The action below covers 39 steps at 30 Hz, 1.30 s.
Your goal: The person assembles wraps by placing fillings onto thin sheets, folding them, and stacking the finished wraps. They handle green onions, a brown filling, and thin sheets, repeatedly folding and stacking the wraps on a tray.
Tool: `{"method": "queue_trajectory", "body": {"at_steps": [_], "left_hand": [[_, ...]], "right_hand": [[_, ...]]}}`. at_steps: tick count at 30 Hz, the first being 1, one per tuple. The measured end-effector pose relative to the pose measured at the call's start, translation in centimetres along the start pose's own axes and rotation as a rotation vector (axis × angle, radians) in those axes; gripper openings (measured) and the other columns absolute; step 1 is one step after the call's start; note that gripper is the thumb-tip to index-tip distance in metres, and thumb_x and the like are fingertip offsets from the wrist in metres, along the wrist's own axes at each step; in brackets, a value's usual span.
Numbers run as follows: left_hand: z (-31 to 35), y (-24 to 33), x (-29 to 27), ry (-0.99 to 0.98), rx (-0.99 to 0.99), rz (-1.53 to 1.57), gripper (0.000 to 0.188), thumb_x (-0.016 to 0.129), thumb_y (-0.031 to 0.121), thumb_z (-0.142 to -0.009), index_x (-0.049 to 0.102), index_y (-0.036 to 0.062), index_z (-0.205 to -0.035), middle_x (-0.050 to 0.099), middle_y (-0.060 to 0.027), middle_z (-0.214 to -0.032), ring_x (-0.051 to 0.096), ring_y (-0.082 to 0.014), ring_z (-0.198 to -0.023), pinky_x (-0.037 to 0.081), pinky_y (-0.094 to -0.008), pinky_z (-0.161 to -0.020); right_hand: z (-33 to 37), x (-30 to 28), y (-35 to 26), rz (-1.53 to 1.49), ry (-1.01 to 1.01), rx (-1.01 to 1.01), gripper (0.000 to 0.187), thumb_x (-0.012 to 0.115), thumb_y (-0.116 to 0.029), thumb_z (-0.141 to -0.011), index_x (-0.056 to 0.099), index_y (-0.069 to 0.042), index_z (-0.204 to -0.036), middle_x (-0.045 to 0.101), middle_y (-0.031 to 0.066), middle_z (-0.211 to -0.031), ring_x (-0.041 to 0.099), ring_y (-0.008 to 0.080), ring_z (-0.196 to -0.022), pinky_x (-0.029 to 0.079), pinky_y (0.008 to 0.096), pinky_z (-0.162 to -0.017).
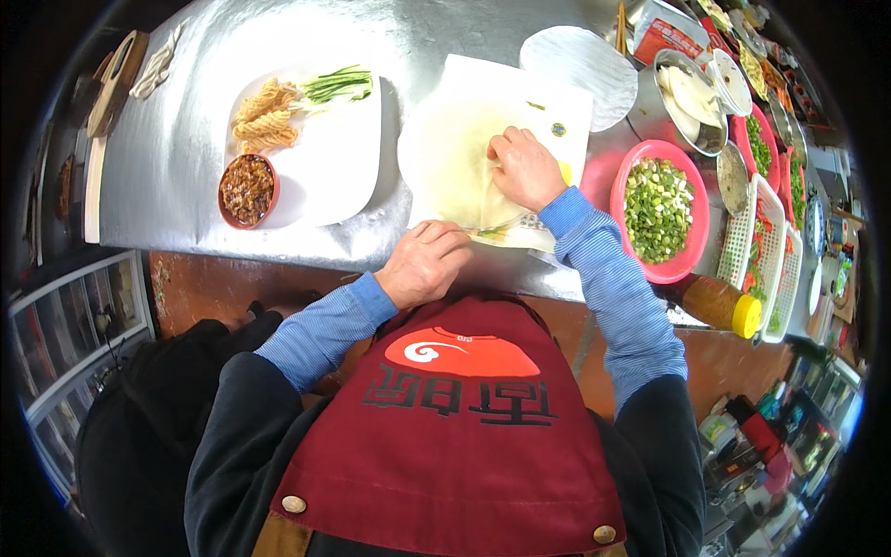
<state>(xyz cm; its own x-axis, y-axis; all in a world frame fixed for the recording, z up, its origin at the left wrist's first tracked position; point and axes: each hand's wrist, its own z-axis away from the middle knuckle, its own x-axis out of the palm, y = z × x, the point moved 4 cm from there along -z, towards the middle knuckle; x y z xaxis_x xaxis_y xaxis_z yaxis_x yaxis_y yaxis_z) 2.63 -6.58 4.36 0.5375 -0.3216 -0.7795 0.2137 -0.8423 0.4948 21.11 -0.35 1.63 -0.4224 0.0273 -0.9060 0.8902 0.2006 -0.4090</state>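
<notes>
One pale yellow sheet (450, 153) lies partly beneath the right grip (527, 169)

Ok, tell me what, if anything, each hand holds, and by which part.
Cannot tell: the left hand is at the near edge of the pale sheet, the right hand on its right part, both grips hidden.
</notes>
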Motion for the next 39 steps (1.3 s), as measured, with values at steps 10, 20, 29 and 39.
{"method": "queue_trajectory", "body": {"at_steps": [10, 20, 29, 39], "left_hand": [[1.7, -1.0, -1.8, 0.162, -0.146, -0.101, 0.023, 0.06, -0.004, -0.063, 0.062, 0.0046, -0.084, 0.061, -0.0078, -0.092, 0.058, -0.0261, -0.09, 0.047, -0.0364, -0.072], [-0.4, -1.6, 0.4, 0.017, -0.305, -0.303, 0.044, 0.057, 0.004, -0.07, 0.055, 0.0052, -0.114, 0.049, -0.0161, -0.127, 0.045, -0.0315, -0.121, 0.037, -0.0452, -0.099], [0.0, -1.7, 2.3, -0.174, -0.372, -0.364, 0.053, 0.057, 0.01, -0.074, 0.048, 0.0069, -0.126, 0.042, -0.0178, -0.136, 0.036, -0.032, -0.13, 0.03, -0.0499, -0.105], [0.4, -1.2, 1.2, -0.082, -0.405, -0.279, 0.051, 0.059, 0.009, -0.073, 0.049, 0.006, -0.123, 0.043, -0.0198, -0.133, 0.038, -0.0346, -0.128, 0.032, -0.0506, -0.103]], "right_hand": [[-0.9, -1.0, 0.8, -0.191, -0.279, -0.082, 0.006, 0.058, -0.009, -0.07, 0.058, -0.007, -0.076, 0.058, 0.0093, -0.077, 0.055, 0.0296, -0.079, 0.045, 0.0397, -0.07], [3.2, -4.0, -0.5, -0.106, -0.143, -0.296, 0.008, 0.057, -0.007, -0.071, 0.056, -0.007, -0.079, 0.054, 0.0101, -0.081, 0.053, 0.0298, -0.086, 0.043, 0.0404, -0.074], [9.3, -8.7, -1.1, -0.058, -0.169, -0.378, 0.019, 0.062, 0.002, -0.066, 0.052, -0.004, -0.08, 0.055, 0.0109, -0.086, 0.054, 0.0301, -0.087, 0.042, 0.0395, -0.077], [10.5, -11.8, -0.1, -1.098, -0.537, 0.567, 0.018, 0.052, -0.003, -0.081, 0.053, -0.001, -0.1, 0.062, 0.0102, -0.101, 0.058, 0.0143, -0.089, 0.047, 0.0279, -0.08]]}}
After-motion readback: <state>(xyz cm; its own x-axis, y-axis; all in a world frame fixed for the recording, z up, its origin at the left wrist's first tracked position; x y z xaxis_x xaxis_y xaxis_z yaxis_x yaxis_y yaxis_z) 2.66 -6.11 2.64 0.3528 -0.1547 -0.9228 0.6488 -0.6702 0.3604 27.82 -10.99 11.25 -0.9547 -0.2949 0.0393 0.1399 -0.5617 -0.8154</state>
